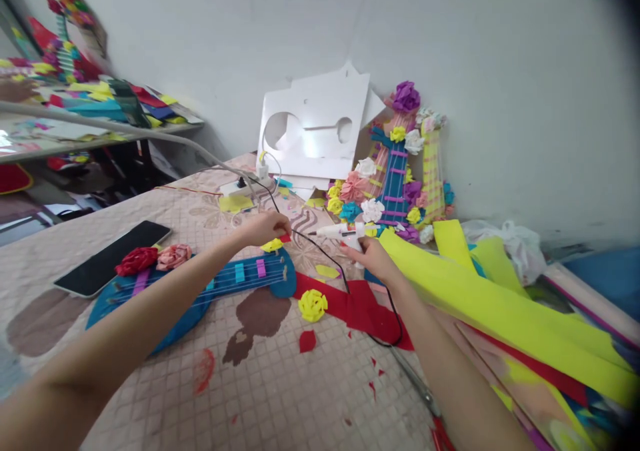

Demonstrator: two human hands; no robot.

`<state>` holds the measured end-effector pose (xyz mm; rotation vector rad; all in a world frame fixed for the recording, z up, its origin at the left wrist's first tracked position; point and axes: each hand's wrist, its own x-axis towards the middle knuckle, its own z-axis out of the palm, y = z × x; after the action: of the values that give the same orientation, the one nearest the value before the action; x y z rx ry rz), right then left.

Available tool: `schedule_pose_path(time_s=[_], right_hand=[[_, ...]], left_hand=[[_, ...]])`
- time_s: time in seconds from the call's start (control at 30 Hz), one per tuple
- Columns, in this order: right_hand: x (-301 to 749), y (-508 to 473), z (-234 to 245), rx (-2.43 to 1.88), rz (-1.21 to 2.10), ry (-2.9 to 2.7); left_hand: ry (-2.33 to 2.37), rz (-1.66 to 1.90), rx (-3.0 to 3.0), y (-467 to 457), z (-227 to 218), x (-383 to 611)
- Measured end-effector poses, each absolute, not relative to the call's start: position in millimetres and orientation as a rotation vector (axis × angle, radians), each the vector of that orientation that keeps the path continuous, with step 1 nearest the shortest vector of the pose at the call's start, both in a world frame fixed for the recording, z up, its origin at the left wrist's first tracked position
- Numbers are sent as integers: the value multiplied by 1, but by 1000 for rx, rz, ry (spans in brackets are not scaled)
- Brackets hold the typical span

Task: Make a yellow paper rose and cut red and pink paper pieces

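My right hand (373, 256) is wrapped round the grip of a white hot glue gun (345, 231), its nozzle toward my left hand. My left hand (267, 227) is closed in a pinch at the gun's black cord (323, 247); a small red patch shows under its fingertips. Below that hand lies a blue toy guitar (220, 287) with strings, bearing a red paper flower (137, 261) and a pink paper flower (174, 256). A yellow paper flower (313, 305) sits beside red crepe paper (370, 307), with a cut red petal (307, 341) nearby.
Scissors (423, 391) lie by my right forearm, near yellow paper strips (480, 297). A black phone (113, 257) is at the left. Behind are a power strip (240, 187), a white cut-out board (315, 151) and flower-covered guitars (395, 177) against the wall.
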<state>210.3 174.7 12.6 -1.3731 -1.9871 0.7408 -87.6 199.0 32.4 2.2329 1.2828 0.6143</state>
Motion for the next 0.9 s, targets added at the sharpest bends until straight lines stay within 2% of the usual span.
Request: schedule_pose_path(time_s=[0.2, 0.63, 0.9], right_hand=[[197, 162, 11, -1327, 809, -2104], [185, 164, 5, -1340, 635, -2194], [167, 164, 10, -1344, 598, -2270]], left_hand=[[1223, 464, 2277, 210, 37, -88], [1083, 228, 2287, 221, 36, -78], [1230, 182, 2325, 234, 37, -81]])
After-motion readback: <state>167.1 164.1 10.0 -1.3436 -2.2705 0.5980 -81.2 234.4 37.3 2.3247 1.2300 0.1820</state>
